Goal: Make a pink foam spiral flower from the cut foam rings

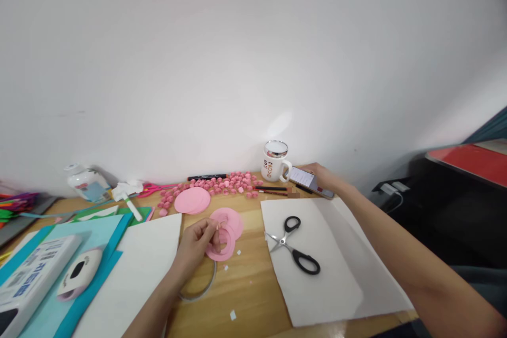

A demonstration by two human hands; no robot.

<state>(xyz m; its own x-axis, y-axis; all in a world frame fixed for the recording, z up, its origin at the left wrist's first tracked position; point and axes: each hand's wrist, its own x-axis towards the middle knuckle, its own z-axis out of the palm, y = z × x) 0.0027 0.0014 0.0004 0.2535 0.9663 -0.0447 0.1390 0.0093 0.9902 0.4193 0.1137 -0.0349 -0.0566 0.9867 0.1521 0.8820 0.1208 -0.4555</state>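
Note:
My left hand (195, 245) is closed in a pinch over a pink paper ring (226, 251), whose edge shows past the fingers. Behind it, pink paper circles (234, 223) lie on the wood. Far to the right, my right hand (317, 170) is at a smartphone (308, 180) with a lit screen; its fingers are partly hidden behind the phone. Open-bladed scissors (295, 245) with black handles rest on a white sheet (340, 296) between my arms. A roll of tape (204, 288) is half covered by my left wrist.
Many pink paper curls (222, 185) spread along the wall beside a white mug (273, 163). More pink discs (193, 200) lie in front of them. At left are a white bottle (86, 184), teal paper (114, 269), a pink-and-white device (81, 273) and a white box (37, 266).

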